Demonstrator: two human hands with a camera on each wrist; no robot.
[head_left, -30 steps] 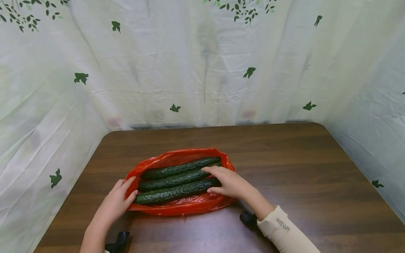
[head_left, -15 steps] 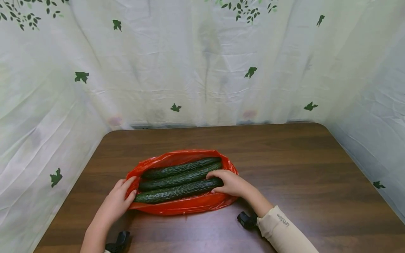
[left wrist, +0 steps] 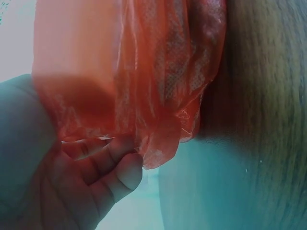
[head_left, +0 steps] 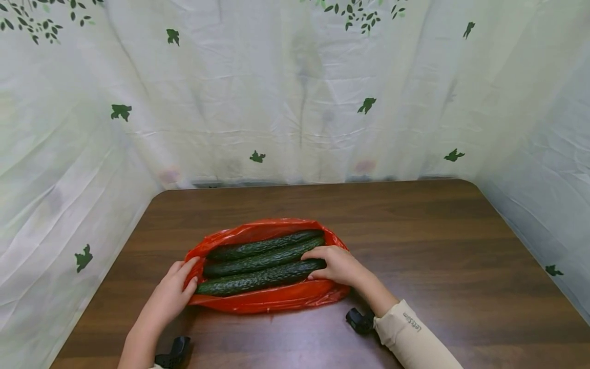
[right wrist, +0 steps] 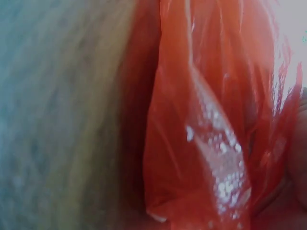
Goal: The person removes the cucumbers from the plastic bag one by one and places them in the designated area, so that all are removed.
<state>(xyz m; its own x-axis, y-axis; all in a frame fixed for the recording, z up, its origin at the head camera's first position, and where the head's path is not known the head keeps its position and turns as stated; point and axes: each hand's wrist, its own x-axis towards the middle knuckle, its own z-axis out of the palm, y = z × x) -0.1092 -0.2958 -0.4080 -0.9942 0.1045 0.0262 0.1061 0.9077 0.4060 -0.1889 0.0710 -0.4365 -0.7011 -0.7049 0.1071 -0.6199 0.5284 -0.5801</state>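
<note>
A red plastic bag [head_left: 286, 296] lies on the table with its wide mouth facing up. Inside it, side by side, are three long, bumpy dark green cucumbers [head_left: 260, 278]. My left hand [head_left: 169, 291] holds the bag's left end; in the left wrist view its curled fingers [left wrist: 128, 172] meet the thin red plastic. At the other end, my right hand [head_left: 340, 266] reaches into the bag and grips the right end of the nearest cucumber between thumb and fingers. Red film [right wrist: 201, 120] fills much of the right wrist view and covers most of that hand.
The brown wooden table [head_left: 415, 230] has rounded back corners. A pale curtain [head_left: 286, 92] with green leaf and bird shapes hangs behind it and on both sides. Black wrist devices sit under both forearms, one by the beige sleeve [head_left: 415, 333].
My right hand has shifted slightly right and down from over the middle cucumber to the nearest one's end. The bag's right end has spread a little to the right. The left hand stays put.
</note>
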